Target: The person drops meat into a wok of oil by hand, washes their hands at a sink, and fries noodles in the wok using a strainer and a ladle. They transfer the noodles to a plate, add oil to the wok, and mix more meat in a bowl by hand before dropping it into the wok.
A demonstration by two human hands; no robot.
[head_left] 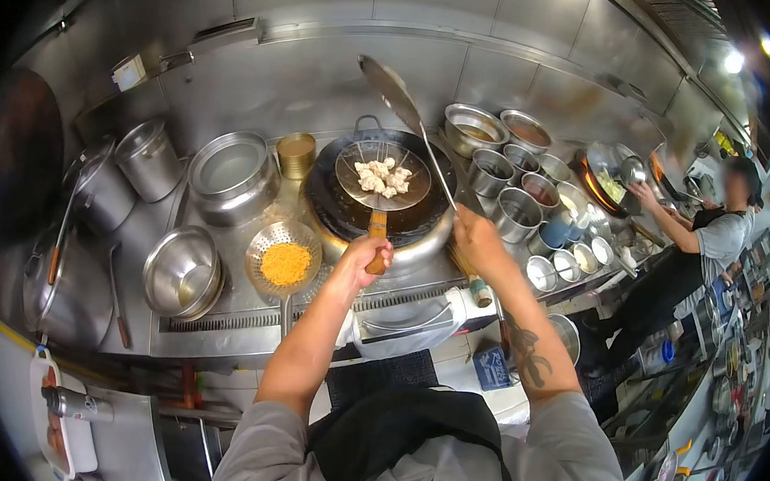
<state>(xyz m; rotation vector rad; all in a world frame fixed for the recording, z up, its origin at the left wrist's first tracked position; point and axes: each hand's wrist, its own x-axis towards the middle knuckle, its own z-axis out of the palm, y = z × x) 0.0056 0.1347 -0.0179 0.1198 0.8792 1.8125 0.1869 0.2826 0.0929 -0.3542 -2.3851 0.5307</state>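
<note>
Above a dark wok (325, 201), my left hand (366, 258) is wrapped round the wooden handle of a wire strainer (346, 180). Pale, lumpy pieces of food (383, 177) lie in the middle of its mesh. My right hand (478, 239) grips the long handle of a metal ladle (389, 92), whose bowl is raised above and behind the strainer. Left of my left forearm, a perforated strainer (259, 241) holds orange-yellow bits (284, 264).
Steel bowls (185, 270), a large pot (228, 167) and a tin can (296, 155) stand on the left. Several metal containers (517, 215) are at the right. Farther right, another person (682, 255) works at a flaming wok (605, 181).
</note>
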